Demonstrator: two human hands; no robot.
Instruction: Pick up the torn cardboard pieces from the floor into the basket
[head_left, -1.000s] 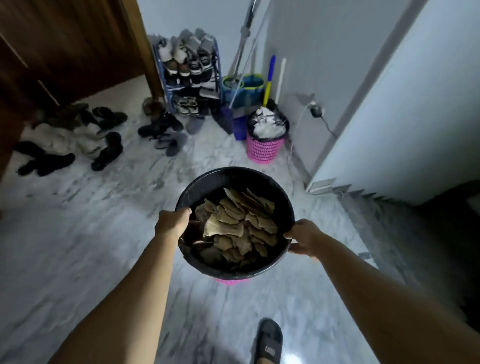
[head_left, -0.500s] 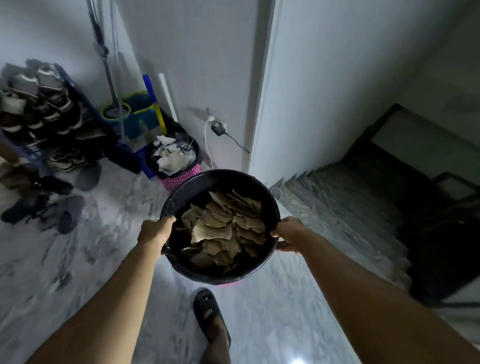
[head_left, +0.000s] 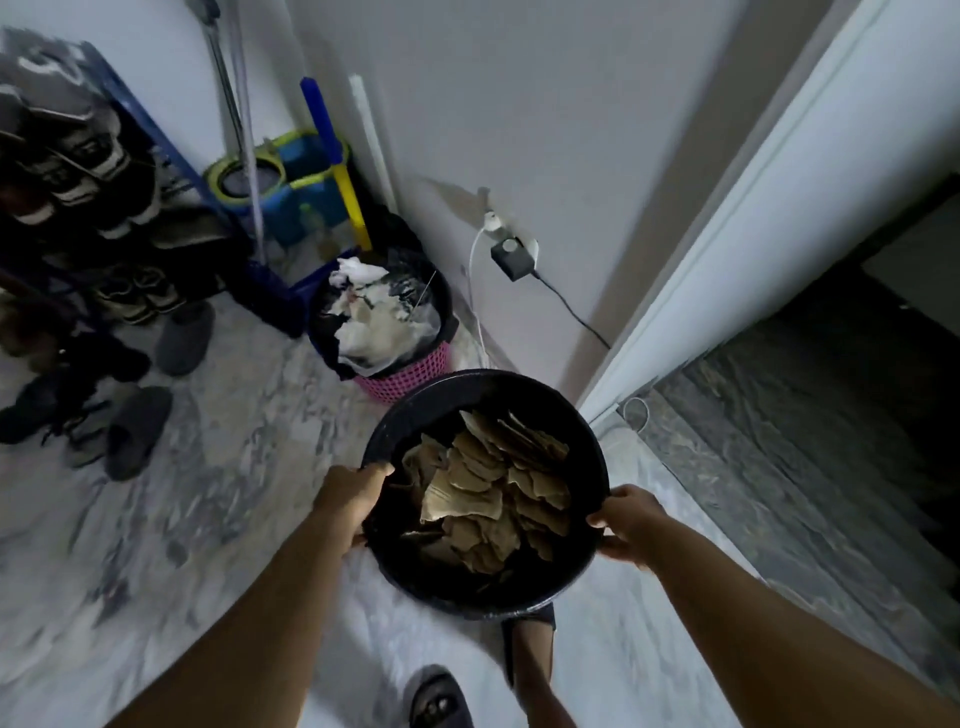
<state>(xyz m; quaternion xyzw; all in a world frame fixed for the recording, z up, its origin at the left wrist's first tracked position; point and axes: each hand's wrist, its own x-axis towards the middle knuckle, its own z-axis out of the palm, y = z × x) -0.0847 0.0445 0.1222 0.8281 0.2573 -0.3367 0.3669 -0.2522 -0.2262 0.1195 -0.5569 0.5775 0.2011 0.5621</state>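
Observation:
A round basket (head_left: 467, 395) lined with a black bag hangs in the air in front of me, above the marble floor. Several torn brown cardboard pieces (head_left: 483, 493) lie heaped inside it. My left hand (head_left: 353, 493) grips the rim on its left side, fingers curled over the edge. My right hand (head_left: 626, 519) grips the rim on its right side. No loose cardboard shows on the floor in view.
A pink bin (head_left: 387, 327) full of white and black rubbish stands just beyond the basket, by the wall. A mop bucket (head_left: 280, 182), broom handles and a shoe rack (head_left: 88, 171) fill the corner at left. Slippers (head_left: 140, 431) lie on the floor. Dark stairs (head_left: 810, 415) descend at right. My sandalled feet (head_left: 439, 696) are below.
I have carried the basket closer to the pink bin and the corner; the view swung right, then partly back left. Both hands keep the same hold on the rim.

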